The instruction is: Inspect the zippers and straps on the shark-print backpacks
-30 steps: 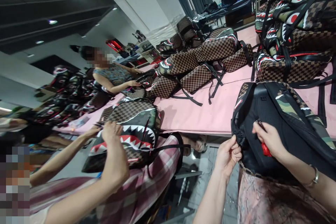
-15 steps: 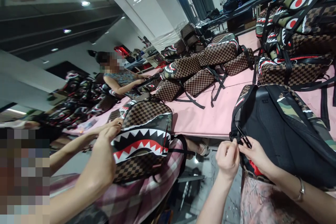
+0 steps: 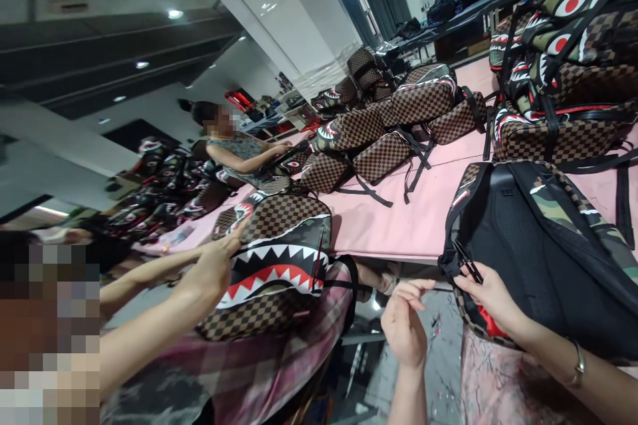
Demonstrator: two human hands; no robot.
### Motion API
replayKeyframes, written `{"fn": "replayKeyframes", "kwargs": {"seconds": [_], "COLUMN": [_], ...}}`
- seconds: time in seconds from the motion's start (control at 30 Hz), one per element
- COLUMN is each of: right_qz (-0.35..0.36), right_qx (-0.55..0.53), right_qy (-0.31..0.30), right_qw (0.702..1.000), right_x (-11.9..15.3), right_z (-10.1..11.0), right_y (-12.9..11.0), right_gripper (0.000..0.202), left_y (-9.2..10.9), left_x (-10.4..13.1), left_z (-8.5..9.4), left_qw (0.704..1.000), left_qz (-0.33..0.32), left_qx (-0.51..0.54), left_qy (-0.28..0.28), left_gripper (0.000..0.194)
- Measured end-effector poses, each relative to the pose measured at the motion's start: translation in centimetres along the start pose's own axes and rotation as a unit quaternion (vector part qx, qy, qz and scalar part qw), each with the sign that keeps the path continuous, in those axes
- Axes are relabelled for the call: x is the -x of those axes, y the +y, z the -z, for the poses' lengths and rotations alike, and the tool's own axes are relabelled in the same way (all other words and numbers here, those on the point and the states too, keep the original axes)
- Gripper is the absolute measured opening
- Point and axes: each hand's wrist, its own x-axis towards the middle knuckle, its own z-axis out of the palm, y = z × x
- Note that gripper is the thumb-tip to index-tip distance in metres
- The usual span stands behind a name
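Note:
A black-backed backpack [image 3: 543, 265] with checkered and camouflage sides stands at the pink table's front edge. Against its left edge, near the side strap, my right hand [image 3: 491, 295] grips black thread snips [image 3: 467, 262] with thin blades pointing up. A metal bangle is on that wrist. My left hand [image 3: 406, 319] hangs apart from the bag, to its left, fingers partly stretched out and nothing visible in them. Red material [image 3: 491, 322] shows on the bag just below my right hand.
At left, a co-worker's hand [image 3: 212, 269] touches a checkered shark-mouth backpack [image 3: 279, 265] on their lap. Another person [image 3: 236, 149] works farther back. Checkered backpacks [image 3: 383, 156] lie across the pink table [image 3: 399, 226], and more are piled at right [image 3: 563, 99].
My left hand has moved left, away from the bag's edge and my right hand, and its fingers have loosened. The right hand stays by the strap with the snips.

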Motion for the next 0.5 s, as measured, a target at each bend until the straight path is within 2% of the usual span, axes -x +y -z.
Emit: {"fn": "replayKeyframes", "kwargs": {"seconds": [0.03,0.1,0.2,0.27,0.33,0.4,0.43,0.5], "right_qz": [0.0,-0.001,-0.01,-0.022,-0.029,-0.001,0.028,0.093], "right_qx": [0.0,-0.001,-0.022,-0.044,-0.046,-0.001,0.04,0.126], "right_qy": [-0.001,-0.006,-0.023,-0.044,-0.079,-0.111,-0.118,-0.101], "right_qw": [1.0,1.0,0.999,0.998,0.995,0.994,0.992,0.983], "right_x": [0.0,0.0,0.0,-0.1,-0.2,-0.2,-0.2,-0.3], "right_z": [0.0,0.3,1.0,1.7,2.2,2.6,2.7,2.8], "right_y": [0.1,0.3,0.5,0.5,0.2,-0.1,-0.2,-0.3], "right_gripper": [0.043,0.043,0.043,0.042,0.04,0.037,0.035,0.031], "left_y": [-0.2,-0.7,-1.4,-2.1,-3.0,-4.2,-4.7,-5.4], "left_x": [0.0,0.0,-0.1,0.0,0.5,1.0,1.3,1.7], "left_z": [-0.1,-0.4,-0.6,-0.6,-0.7,-1.1,-1.4,-2.0], "left_qw": [1.0,0.998,0.994,0.987,0.971,0.941,0.922,0.889], "left_qz": [0.019,0.05,0.1,0.152,0.169,0.109,0.061,-0.021], "left_qx": [0.002,-0.012,-0.021,-0.044,-0.114,-0.218,-0.274,-0.368], "left_qy": [0.018,0.048,0.039,-0.019,-0.123,-0.234,-0.266,-0.274], "left_gripper": [0.038,0.015,0.059,0.051,0.038,0.03,0.024,0.016]}}
